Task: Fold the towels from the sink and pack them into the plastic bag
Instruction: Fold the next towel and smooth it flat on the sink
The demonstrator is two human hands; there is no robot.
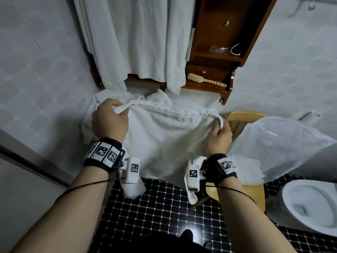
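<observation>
White towel (164, 143) hangs in front of us, top hem pulled taut: left grip (109, 121) pinches its left corner, right grip (218, 137) pinches its right corner. More towels (91, 114) are heaped over the left edge of the sink (200, 106) behind it. Plastic bag (273, 143) sits on the wooden chair (242, 117), just right of the held towel, over a folded towel (249, 168) on the seat.

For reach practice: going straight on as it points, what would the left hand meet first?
Likely the heaped towels just beyond the left hand and the towel it grips; depth is unclear.

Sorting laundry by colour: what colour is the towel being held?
The towel is plain white; head view.
</observation>
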